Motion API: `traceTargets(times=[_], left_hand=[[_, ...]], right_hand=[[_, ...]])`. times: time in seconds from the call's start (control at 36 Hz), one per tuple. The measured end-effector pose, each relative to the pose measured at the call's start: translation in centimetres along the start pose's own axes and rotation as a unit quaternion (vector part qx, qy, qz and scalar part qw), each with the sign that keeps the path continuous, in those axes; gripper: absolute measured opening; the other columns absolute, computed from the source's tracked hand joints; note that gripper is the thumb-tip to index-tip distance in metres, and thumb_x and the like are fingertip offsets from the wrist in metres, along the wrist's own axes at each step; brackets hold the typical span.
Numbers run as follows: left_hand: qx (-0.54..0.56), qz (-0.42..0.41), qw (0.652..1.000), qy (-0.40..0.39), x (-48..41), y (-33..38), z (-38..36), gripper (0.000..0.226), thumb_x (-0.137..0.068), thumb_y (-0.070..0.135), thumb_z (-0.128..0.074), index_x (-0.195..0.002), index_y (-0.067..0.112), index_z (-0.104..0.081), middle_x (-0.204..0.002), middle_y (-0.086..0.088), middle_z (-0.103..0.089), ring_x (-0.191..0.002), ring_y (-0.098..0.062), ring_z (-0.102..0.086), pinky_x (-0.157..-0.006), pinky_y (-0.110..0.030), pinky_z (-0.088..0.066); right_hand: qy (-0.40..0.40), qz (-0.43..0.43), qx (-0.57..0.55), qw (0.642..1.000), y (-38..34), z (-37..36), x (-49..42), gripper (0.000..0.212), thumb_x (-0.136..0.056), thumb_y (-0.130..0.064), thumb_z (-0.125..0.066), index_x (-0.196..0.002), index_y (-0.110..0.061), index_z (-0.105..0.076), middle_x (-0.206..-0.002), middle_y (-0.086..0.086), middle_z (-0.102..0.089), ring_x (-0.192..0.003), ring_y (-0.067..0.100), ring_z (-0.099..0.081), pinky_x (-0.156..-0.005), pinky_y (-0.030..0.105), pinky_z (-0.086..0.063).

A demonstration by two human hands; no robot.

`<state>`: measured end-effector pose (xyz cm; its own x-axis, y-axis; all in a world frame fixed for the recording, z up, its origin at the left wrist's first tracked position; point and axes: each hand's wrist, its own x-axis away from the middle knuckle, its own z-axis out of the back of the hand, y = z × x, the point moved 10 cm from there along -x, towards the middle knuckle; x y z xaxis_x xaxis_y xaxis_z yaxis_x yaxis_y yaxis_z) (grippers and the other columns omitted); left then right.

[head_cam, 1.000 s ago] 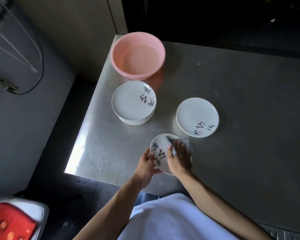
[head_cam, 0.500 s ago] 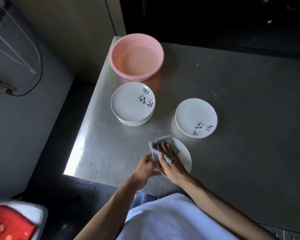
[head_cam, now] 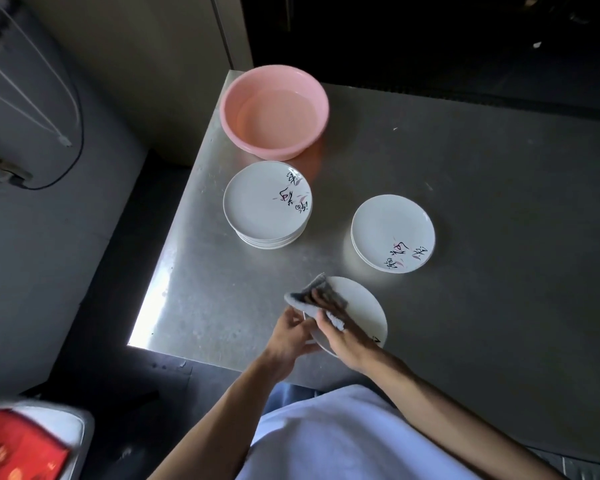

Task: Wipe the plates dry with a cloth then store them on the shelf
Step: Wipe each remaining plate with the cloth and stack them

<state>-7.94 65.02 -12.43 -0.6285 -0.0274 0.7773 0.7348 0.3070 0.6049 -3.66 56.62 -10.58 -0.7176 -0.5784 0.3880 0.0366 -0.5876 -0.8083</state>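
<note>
- The plate point(head_cam: 361, 308) being wiped is at the near edge of the table point(head_cam: 482, 244), right in front of the person. It looks slightly tilted; whether its far rim touches the table cannot be told.
- The left hand point(head_cam: 291, 337) grips the plate's near-left rim, with its fingers curled round the edge.
- The right hand point(head_cam: 349, 337) holds the grey cloth point(head_cam: 307, 295), which is bunched around its fingers point(head_cam: 320, 299), and presses it onto the plate's left part.
- The plate looks stiff, glazed and light. It is probably slick while damp, and it would chip or break if dropped.
- The rim is the sensible place to hold it, with the thumb on top and the fingers beneath. This leaves the face free for the soft cloth, which folds to follow the curve.
- Further back on the left is a taller stack point(head_cam: 267, 202) of like plates, and a shorter stack point(head_cam: 392, 233) lies to the right, well apart from it. Judging by that, the wiping is partly done.
- A pink basin point(head_cam: 274, 112) stands at the table's far-left corner, just beyond the taller stack.
- No shelf is in view, so the storing is not yet begun.
</note>
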Motion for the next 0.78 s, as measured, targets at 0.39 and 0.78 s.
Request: traceTargets(times=[0.39,0.78], left_hand=[[-0.019,-0.002,0.999,-0.029,0.3,-0.1,0.0,0.032,-0.099,0.008,-0.050,-0.125,0.015,-0.067,-0.112,-0.011,-0.076,-0.094,-0.025,-0.075,-0.074,-0.037,-0.060],[0.003,-0.008,1.000,0.023,-0.6,0.5,1.8,0.011,-0.101,0.003,-0.057,-0.100,0.008,-0.048,-0.093,-0.018,-0.066,-0.073,-0.023,-0.073,-0.062,-0.034,-0.060]], right_hand=[[0.025,-0.073,0.099,0.992,1.5,0.6,0.2,0.050,-0.109,-0.040,-0.019,-0.158,-0.034,-0.024,-0.167,-0.004,-0.012,-0.154,0.010,-0.001,-0.124,0.036,0.000],[0.060,-0.115,0.029,0.991,1.2,0.9,0.1,0.053,-0.109,-0.039,-0.028,-0.159,-0.023,-0.024,-0.168,-0.003,-0.011,-0.152,0.002,-0.001,-0.122,0.022,-0.001]])
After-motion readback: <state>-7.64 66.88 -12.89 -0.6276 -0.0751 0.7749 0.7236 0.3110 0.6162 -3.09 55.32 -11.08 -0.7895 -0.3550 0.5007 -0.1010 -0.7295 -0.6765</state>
